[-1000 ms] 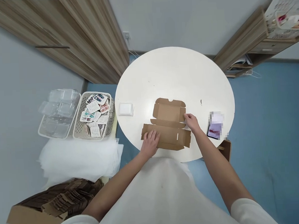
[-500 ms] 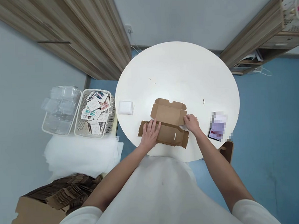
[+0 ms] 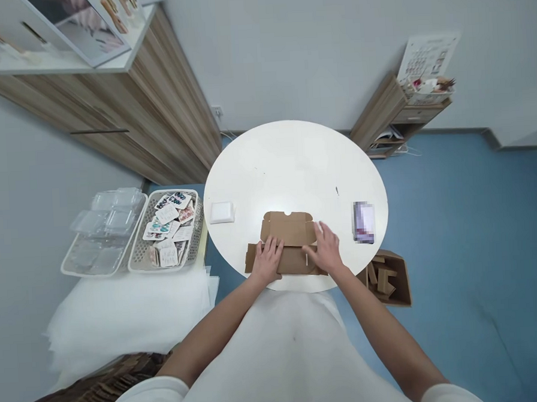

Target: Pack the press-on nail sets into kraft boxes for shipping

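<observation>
An unfolded brown cardboard box [image 3: 288, 229] lies on the near part of the round white table [image 3: 293, 157], its flaps spread. My left hand [image 3: 267, 261] rests flat on the left part of the cardboard, fingers spread. Over the right end of the box is my right hand [image 3: 326, 251], its fingers apart and the thumb pointing left near the small white slot. Whether its fingertips touch the cardboard is not clear. Both hands hold nothing.
A white packet [image 3: 222, 212] lies on the table's left side, a blurred phone [image 3: 364, 222] on its right. Left of the table stand a basket of carded items [image 3: 165, 230], a basket of clear plastic boxes [image 3: 103, 233] and white sheets [image 3: 135, 316]. An open carton [image 3: 401, 278] stands at lower right.
My right hand has let go of the box's right edge and opened over its right end. My left hand stays on the cardboard. The camera view has tilted up.
</observation>
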Demonstrator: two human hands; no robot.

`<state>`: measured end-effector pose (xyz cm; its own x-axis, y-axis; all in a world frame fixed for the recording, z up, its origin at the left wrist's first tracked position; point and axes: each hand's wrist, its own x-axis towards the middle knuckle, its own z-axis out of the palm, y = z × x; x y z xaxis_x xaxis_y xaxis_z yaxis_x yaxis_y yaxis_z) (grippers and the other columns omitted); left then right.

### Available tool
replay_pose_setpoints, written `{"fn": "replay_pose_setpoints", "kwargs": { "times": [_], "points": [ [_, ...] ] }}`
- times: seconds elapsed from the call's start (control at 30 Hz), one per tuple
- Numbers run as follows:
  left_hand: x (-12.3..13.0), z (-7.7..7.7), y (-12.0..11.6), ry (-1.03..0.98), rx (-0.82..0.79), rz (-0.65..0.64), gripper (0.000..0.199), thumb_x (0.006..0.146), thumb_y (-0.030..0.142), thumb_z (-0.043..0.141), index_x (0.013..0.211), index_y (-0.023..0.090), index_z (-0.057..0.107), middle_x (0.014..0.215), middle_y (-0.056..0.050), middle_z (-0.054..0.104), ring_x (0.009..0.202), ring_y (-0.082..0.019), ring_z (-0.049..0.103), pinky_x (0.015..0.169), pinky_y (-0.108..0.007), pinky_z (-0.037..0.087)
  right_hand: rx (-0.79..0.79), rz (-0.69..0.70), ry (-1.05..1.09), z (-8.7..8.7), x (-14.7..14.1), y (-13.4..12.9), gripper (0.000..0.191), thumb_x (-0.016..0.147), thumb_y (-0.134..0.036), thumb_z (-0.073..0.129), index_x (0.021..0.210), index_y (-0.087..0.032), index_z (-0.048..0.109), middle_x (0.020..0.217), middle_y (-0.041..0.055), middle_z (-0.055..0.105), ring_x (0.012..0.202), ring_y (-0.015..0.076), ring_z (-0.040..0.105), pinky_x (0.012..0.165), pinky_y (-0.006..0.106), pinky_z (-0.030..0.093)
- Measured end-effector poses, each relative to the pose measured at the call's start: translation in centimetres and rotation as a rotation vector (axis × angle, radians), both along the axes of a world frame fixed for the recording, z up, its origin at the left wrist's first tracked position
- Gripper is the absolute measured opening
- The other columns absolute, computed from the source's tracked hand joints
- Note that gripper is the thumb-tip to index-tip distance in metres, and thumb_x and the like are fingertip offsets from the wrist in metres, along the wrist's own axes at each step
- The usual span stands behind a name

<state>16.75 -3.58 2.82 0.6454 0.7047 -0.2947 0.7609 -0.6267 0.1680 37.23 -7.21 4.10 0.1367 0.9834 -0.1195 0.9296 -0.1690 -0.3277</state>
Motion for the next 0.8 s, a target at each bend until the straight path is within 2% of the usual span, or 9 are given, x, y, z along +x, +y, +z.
{"fn": "replay_pose_setpoints", "kwargs": {
  "times": [0.07, 0.13, 0.27, 0.33, 0.4, 0.5, 0.63, 0.7, 0.8],
  "points": [
    [-0.1, -0.2, -0.4, 0.003, 0.019, -0.008, 0.110, 0.045, 0.049, 0.072, 0.135, 0.017, 0.017, 0.139, -0.017, 0.025, 0.130, -0.034, 0.004, 0.102, -0.052, 0.005, -0.107, 0.247, -0.022, -0.2, -0.8, -1.4, 0.086, 0.069, -0.055, 0.049, 0.136, -0.018, 0.010, 0.140, 0.0131, 0.022, 0.129, 0.0284, 0.016, 0.099, 0.045, 0.015],
    [-0.3, -0.3, -0.6, 0.009, 0.028, -0.017, 0.113, 0.043, 0.053, 0.071, 0.136, 0.018, 0.017, 0.140, -0.016, 0.022, 0.130, -0.035, 0.001, 0.102, -0.051, 0.003, -0.198, 0.365, -0.077, -0.8, -1.4, -2.2, 0.098, 0.060, -0.058, 0.057, 0.137, -0.017, 0.010, 0.141, 0.0133, 0.021, 0.130, 0.0297, 0.013, 0.100, 0.046, 0.011],
    [-1.5, 0.1, -0.9, -0.006, 0.030, 0.043, 0.124, 0.035, 0.058, 0.071, 0.137, 0.019, 0.013, 0.144, -0.014, 0.010, 0.129, -0.037, -0.008, 0.101, -0.052, 0.000, -0.275, 0.356, -0.163, -1.8, -2.1, -2.5, 0.104, 0.056, -0.057, 0.061, 0.137, -0.017, 0.008, 0.143, 0.0121, 0.016, 0.131, 0.0289, 0.008, 0.101, 0.047, 0.009],
    [-2.9, 0.2, -1.2, -0.036, 0.019, 0.176, 0.127, 0.034, 0.059, 0.071, 0.137, 0.018, 0.009, 0.144, -0.014, 0.003, 0.129, -0.038, -0.009, 0.101, -0.053, 0.001, -0.289, 0.346, -0.172, -1.9, -2.2, -2.3, 0.106, 0.055, -0.057, 0.061, 0.137, -0.017, 0.007, 0.143, 0.0116, 0.016, 0.131, 0.0285, 0.007, 0.101, 0.048, 0.009],
    [-4.7, -0.1, -1.7, -0.083, -0.013, 0.379, 0.124, 0.039, 0.061, 0.069, 0.137, 0.016, 0.006, 0.144, -0.017, 0.002, 0.130, -0.038, -0.003, 0.100, -0.053, 0.007, -0.295, 0.339, -0.168, -1.8, -2.2, -2.1, 0.106, 0.055, -0.057, 0.062, 0.137, -0.017, 0.007, 0.143, 0.0115, 0.017, 0.131, 0.0281, 0.007, 0.101, 0.048, 0.009],
    [-7.5, -1.1, -2.6, -0.197, -0.136, 0.669, 0.102, 0.059, 0.055, 0.060, 0.135, 0.011, 0.009, 0.140, -0.021, 0.017, 0.127, -0.035, 0.018, 0.096, -0.049, 0.024, -0.291, 0.322, -0.163, -1.8, -2.2, -2.2, 0.105, 0.055, -0.054, 0.063, 0.137, -0.018, 0.008, 0.143, 0.0117, 0.017, 0.131, 0.0277, 0.007, 0.100, 0.049, 0.008],
    [-9.1, -2.2, -3.4, -0.478, -0.363, 0.677, 0.065, 0.070, 0.026, 0.057, 0.128, 0.014, 0.029, 0.121, -0.014, 0.049, 0.104, -0.022, 0.052, 0.084, -0.031, 0.041, -0.282, 0.295, -0.154, -2.0, -2.5, -2.2, 0.105, 0.055, -0.051, 0.066, 0.137, -0.018, 0.008, 0.143, 0.0113, 0.017, 0.131, 0.0264, 0.008, 0.100, 0.049, 0.008],
    [-9.0, -2.5, -3.5, -0.557, -0.405, 0.703, 0.058, 0.071, 0.018, 0.056, 0.125, 0.015, 0.034, 0.113, -0.011, 0.055, 0.092, -0.018, 0.057, 0.076, -0.027, 0.044, -0.279, 0.285, -0.145, -1.9, -2.7, -2.3, 0.103, 0.056, -0.049, 0.066, 0.136, -0.019, 0.009, 0.143, 0.0105, 0.017, 0.131, 0.0258, 0.008, 0.100, 0.048, 0.009],
    [-8.2, -2.5, -3.1, -0.568, -0.390, 0.801, 0.051, 0.072, 0.019, 0.055, 0.120, 0.012, 0.039, 0.104, -0.010, 0.059, 0.084, -0.016, 0.059, 0.074, -0.026, 0.045, -0.273, 0.269, -0.137, -1.9, -3.0, -2.6, 0.100, 0.058, -0.047, 0.066, 0.136, -0.021, 0.010, 0.143, 0.0097, 0.018, 0.131, 0.0252, 0.009, 0.100, 0.047, 0.011]
  ]
}}
